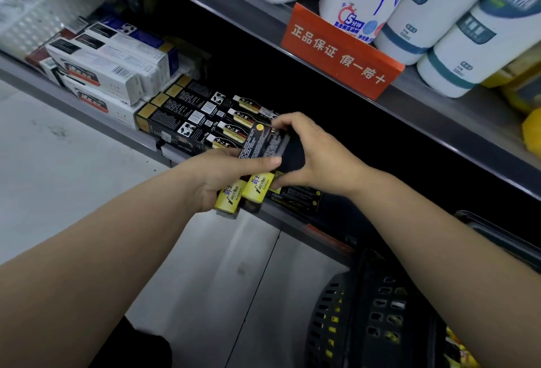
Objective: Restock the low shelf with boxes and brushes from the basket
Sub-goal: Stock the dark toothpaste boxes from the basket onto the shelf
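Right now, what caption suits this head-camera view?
Both hands, left and right, hold black-and-yellow cardboard boxes at the low metal shelf, beside a black plastic basket.

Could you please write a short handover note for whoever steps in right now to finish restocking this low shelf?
Left hand: closed around a bundle of yellow-ended boxes at the low shelf edge.
Right hand: gripping a black pack from above, over the same bundle.
Done: black boxes and white boxes lie in rows on the shelf.
Left: place what is held to the right of the black boxes, then fetch more from the basket, which shows yellow items inside.
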Motion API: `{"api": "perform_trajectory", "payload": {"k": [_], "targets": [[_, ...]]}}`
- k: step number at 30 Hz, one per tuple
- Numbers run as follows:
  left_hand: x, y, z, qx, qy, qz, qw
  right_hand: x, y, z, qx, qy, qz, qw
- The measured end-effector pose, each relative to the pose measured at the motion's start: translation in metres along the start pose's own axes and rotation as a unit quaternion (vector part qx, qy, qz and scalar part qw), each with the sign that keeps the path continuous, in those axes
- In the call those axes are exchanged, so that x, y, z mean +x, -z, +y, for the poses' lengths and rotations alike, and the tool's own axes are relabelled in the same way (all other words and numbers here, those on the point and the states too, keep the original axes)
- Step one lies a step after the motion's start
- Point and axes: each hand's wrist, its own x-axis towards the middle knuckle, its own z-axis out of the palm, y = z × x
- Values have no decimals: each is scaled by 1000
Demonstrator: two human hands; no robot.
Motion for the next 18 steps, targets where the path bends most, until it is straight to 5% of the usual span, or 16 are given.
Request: {"api": "perform_trajectory", "payload": {"k": [6,12,15,18], "targets": [[9,3,1,-64,-3,110,992,1,13,41,-138,-95,-67,984],[12,7,-1,-12,10,142,990,17,6,97,-294,-338,-175,877],[15,9,-4,13,1,136,991,27,-16,105,-324,-354,-233,846],[18,12,-6,59,-13,146,987,32,-40,113,-292,-339,-266,854]]}}
